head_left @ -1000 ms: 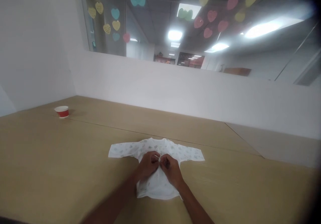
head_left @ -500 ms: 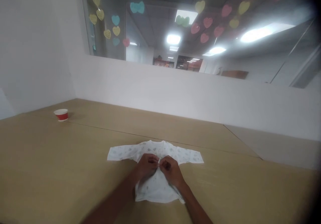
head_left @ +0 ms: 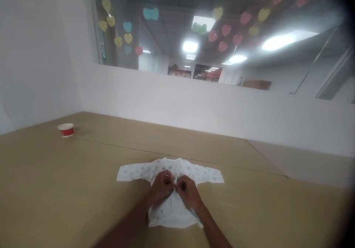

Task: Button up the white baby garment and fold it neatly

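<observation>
A small white baby shirt (head_left: 174,213) with a faint printed pattern lies flat on the table, its sleeves spread to both sides and its neckline facing away from me. Over its middle front, my left hand (head_left: 163,185) pinches the cloth beside the centre line. Facing it, my right hand (head_left: 188,191) pinches the shirt too, fingertips almost touching those of the left. What sits exactly between the fingertips is too small to make out. Both forearms cover parts of the shirt's lower sides.
A white and red paper bowl (head_left: 66,130) stands at the far left of the wooden table (head_left: 91,174). Behind the table rises a white wall (head_left: 172,100) with a window (head_left: 163,29) bearing heart-shaped sticky notes. A thin seam crosses the tabletop beyond the shirt.
Both hands stay at the shirt's front, with the fingers shifted slightly and the cloth between them pulled a little. The whole view has tilted up a bit.
</observation>
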`<state>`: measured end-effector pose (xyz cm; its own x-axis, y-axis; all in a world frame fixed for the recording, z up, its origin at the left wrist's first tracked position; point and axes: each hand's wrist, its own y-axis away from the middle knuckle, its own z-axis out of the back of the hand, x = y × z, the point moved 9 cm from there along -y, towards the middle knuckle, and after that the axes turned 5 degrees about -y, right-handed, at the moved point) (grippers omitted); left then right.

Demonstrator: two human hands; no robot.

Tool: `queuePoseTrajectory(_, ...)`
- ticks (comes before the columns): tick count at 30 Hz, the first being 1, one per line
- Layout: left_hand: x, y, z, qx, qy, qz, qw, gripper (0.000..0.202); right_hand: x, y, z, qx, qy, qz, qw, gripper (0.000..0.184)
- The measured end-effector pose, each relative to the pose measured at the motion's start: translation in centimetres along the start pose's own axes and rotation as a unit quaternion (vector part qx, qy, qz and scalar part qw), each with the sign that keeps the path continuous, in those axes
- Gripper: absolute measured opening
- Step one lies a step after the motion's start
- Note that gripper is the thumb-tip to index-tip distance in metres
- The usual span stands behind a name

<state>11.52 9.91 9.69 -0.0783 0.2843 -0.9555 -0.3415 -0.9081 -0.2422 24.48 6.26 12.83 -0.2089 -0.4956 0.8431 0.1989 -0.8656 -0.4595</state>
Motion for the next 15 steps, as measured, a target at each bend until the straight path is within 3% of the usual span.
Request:
queuePoseTrajectory(5,-0.4,0.3,-1.0,0.106,0.000,0.005,0.994,0.021,0.0,0.0,-0.8,0.140,-0.100,-0.017,0.985,0.021)
queuePoseTrajectory(7,-1.0,0.6,-1.2,0.116,-0.046,-0.011,0.992,0.016,-0.1,-0.1,-0.7,0.164,-0.115,-0.025,0.979,0.025)
queuePoseTrajectory(12,-3.2,0.9,-0.5,0.038,-0.208,-0.088,0.973,0.008,-2.1,-0.7,1.5,0.061,-0.052,-0.026,0.996,0.022)
queuePoseTrajectory(15,-3.8,1.0,-0.4,0.024,-0.277,-0.136,0.951,0.010,-2.5,-0.7,2.0,0.020,-0.004,-0.007,1.000,0.022)
